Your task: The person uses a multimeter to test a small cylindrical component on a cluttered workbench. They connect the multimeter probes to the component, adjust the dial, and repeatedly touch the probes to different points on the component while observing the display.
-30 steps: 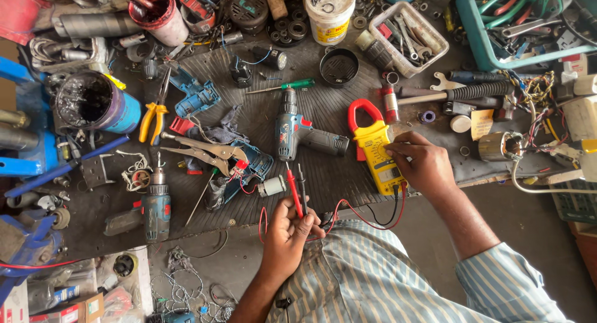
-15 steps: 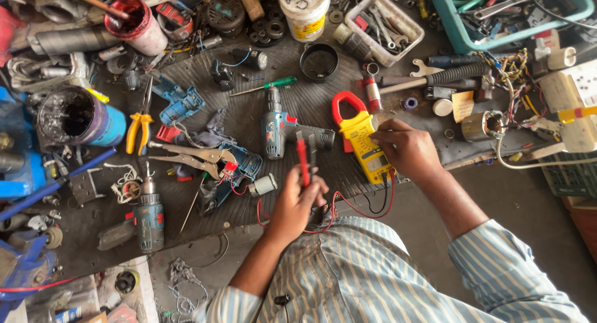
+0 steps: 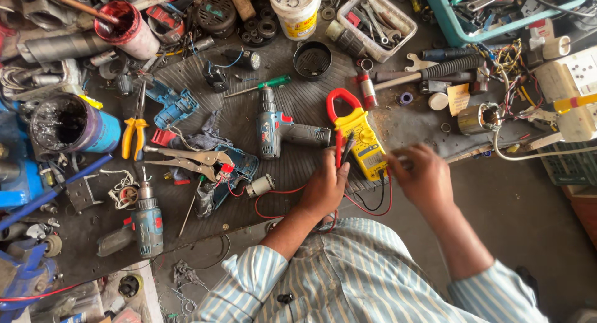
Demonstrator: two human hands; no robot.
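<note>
Both hands: left hand [image 3: 324, 187] grips two probes [image 3: 342, 147], right hand [image 3: 424, 177] touches one clamp meter [image 3: 360, 136].

On your cluttered bench you have a grey-blue cordless drill [image 3: 281, 131] near the middle and a second drill [image 3: 144, 224] lower left. Yellow-handled pliers [image 3: 134, 136] lie beside a blue can [image 3: 76, 124], with locking pliers [image 3: 186, 159] just right of them. Up top stand a white bucket [image 3: 296, 10], a red-stained tin [image 3: 126, 30], a clear box of spanners [image 3: 373, 23] and a teal crate [image 3: 497, 15]
</note>
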